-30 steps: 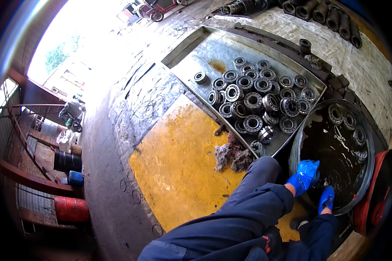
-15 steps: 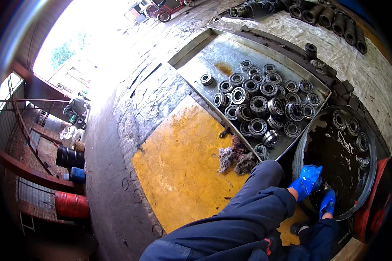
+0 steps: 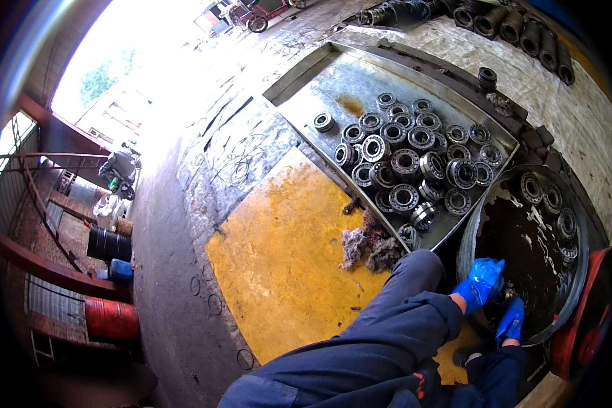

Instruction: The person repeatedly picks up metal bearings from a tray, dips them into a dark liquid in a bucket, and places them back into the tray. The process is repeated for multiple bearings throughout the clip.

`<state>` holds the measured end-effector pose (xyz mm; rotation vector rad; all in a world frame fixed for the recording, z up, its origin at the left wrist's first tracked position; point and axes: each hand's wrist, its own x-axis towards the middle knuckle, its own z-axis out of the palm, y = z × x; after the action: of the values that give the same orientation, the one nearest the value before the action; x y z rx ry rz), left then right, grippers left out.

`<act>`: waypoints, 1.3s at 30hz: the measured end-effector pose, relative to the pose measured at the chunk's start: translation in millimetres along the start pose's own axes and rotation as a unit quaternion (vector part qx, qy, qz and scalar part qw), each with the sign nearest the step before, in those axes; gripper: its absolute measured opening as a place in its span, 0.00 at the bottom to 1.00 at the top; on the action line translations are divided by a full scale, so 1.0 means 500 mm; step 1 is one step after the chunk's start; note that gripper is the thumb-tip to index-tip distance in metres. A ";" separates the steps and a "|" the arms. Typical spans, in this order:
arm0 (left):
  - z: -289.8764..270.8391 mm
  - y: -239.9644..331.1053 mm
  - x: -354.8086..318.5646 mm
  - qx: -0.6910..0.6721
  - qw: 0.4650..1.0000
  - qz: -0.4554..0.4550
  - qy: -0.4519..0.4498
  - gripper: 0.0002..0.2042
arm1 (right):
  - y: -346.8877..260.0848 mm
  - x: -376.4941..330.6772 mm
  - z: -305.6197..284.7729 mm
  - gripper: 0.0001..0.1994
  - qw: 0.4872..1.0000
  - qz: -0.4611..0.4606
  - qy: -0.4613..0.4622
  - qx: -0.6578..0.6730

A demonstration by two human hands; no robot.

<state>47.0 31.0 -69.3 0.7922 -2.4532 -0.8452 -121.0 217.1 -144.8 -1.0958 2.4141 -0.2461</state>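
Both my hands, in blue rubber gloves, are at the near rim of a round metal tub [image 3: 468, 238] of dark, oily liquid. My left hand [image 3: 483, 282] curls over the inside of the rim, fingers closed. Close below it is my right hand [image 3: 511, 319], its fingers bent toward the same spot. A small, dull metallic bit shows between them; the gloves and dark liquid hide what it belongs to. Several roller bearings [image 3: 531, 188] rest along the tub's far right inner wall, partly in the liquid.
Beyond the tub's left side, a shallow metal tray [image 3: 306, 75] holds many loose bearings [image 3: 405, 162]. Grey rags [image 3: 382, 254] lie beside it on a yellow floor plate [image 3: 285, 265]. A red curved part [image 3: 578, 313] borders the tub at right. Dark cylindrical parts [image 3: 513, 27] line the far edge.
Both hands stay at nearly the same place by the rim, with the right hand shifted very slightly. The pale streaks on the liquid have changed shape.
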 end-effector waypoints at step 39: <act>0.004 0.005 -0.002 -0.007 0.999 -0.001 0.039 0.16 | 0.026 0.008 0.031 0.14 0.999 -0.004 -0.012 -0.036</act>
<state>45.7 33.9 -69.3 0.8073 -2.3776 -0.8153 -124.4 223.3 -164.1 -1.1339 2.4147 -0.1502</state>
